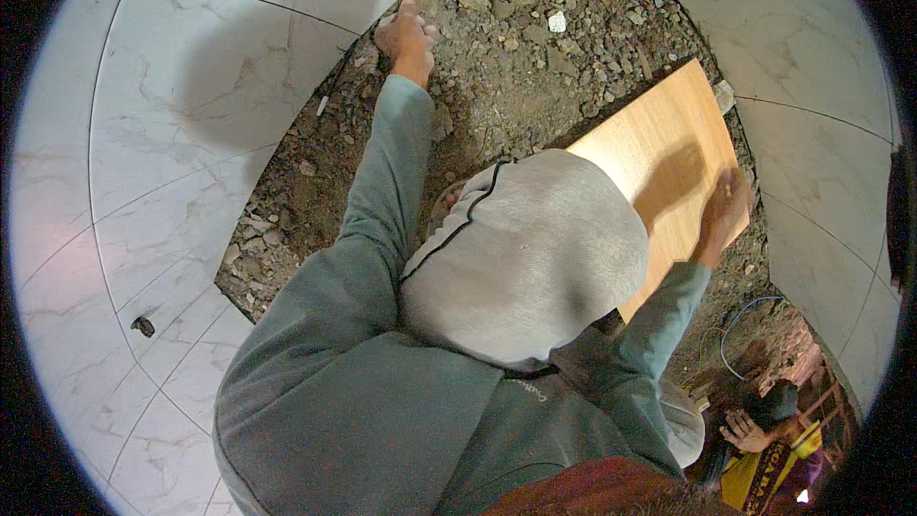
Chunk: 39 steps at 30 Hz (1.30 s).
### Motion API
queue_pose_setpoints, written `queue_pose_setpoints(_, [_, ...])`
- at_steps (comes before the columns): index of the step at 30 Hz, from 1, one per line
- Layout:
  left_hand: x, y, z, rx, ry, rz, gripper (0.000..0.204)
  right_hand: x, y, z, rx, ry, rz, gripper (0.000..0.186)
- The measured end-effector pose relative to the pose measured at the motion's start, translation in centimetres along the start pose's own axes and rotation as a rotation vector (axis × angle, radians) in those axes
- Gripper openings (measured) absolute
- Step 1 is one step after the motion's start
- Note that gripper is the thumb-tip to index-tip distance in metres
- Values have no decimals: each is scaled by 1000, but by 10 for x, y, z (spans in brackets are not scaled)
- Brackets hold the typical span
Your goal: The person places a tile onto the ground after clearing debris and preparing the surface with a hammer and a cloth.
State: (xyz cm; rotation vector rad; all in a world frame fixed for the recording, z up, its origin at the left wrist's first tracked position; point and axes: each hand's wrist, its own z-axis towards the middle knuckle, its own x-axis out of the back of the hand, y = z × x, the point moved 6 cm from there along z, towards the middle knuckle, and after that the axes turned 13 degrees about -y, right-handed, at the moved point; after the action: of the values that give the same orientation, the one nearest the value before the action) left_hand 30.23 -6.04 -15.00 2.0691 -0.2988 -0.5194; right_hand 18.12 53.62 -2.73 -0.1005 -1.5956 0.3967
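Observation:
My left hand (408,36) reaches far forward to the edge of the pale floor tiles (315,57), over the rubble. Its fingers are curled in, and whatever they may hold is too small to make out. My right hand (726,208) grips the right edge of a light wooden board (683,129), somewhat blurred. The board lies at a slant over the broken ground (497,86), and its near left part is hidden behind my bent knee (535,248) in grey trousers.
White marbled tiles (812,48) border the dug-out strip on both sides. A white chip (557,22) and loose stones lie in the rubble. A blue cable (728,344) curves at the lower right, near another person's hand (747,432). A dark lump (143,326) sits on the left tiles.

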Motion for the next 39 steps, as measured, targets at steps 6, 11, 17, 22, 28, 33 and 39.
queue_pose_setpoints(6, [16,5,-41,7,-386,292,30,-72,-233,99,623,-307,272,28])
queue_pose_setpoints(11, [58,-1,-171,273,-907,770,43,-133,-345,150,878,-287,193,39])
queue_pose_setpoints(17, [225,0,-249,521,-806,958,48,-182,-413,153,1045,-14,33,30])
queue_pose_setpoints(22, [227,29,-241,983,-848,1553,42,-203,-360,163,875,-379,-66,64])
queue_pose_setpoints(28, [89,73,-134,-890,-505,1789,33,-107,-230,87,555,-1363,-21,49])
queue_pose_setpoints(33, [64,56,-75,-964,-369,2062,46,12,-46,-7,347,-1408,-447,44])
queue_pose_setpoints(39, [72,47,-69,-913,-326,2121,39,90,170,-108,327,-1102,-1009,42])
